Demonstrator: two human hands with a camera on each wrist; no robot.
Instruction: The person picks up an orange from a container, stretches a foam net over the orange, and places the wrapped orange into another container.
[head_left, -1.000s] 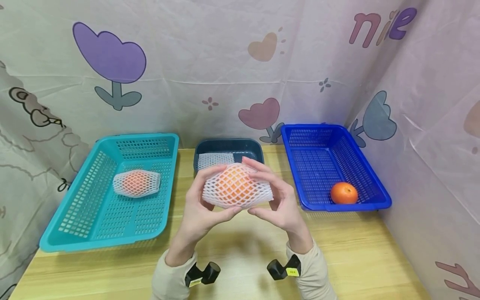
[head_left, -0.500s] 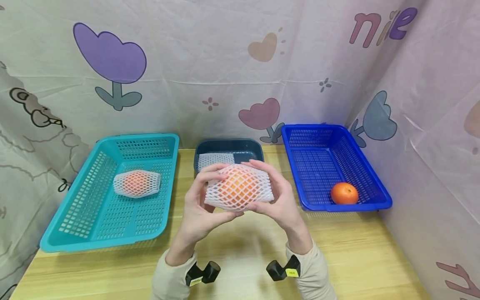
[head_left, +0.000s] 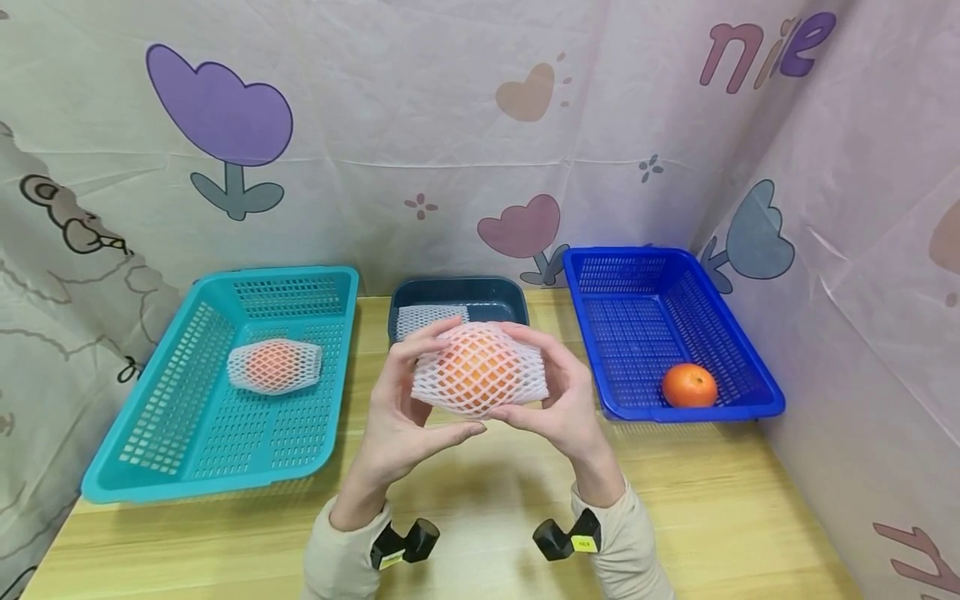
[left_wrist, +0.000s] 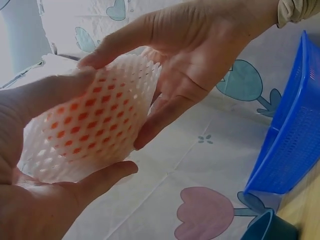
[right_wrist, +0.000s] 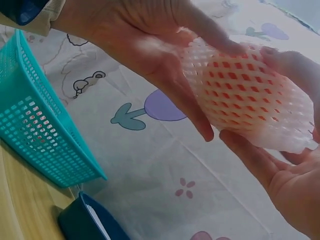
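In the head view, an orange in a white foam net sleeve (head_left: 480, 372) is held up over the table between both hands. My left hand (head_left: 397, 421) grips its left side, fingers over the top and thumb beneath. On the right side my right hand (head_left: 567, 408) holds it likewise, its thumb pressing the lower front. The net covers the fruit, with both sleeve ends sticking out sideways. The left wrist view shows the netted orange (left_wrist: 90, 120) from below, with fingertips and thumbs of both hands around it. In the right wrist view, the same fruit (right_wrist: 245, 92) sits between the hands.
A teal basket (head_left: 330, 400) on the left holds another netted orange (head_left: 273, 367). A bare orange (head_left: 689, 386) lies in the blue basket (head_left: 622, 333) at right. Between them, a dark teal tray (head_left: 495, 292) contains flat foam nets (head_left: 431, 318). Printed cloth (head_left: 420, 125) hangs behind the table.
The fingers of both hands shift slightly over the net, and the netted orange turns a little and moves slightly right. Baskets and tray stay put.
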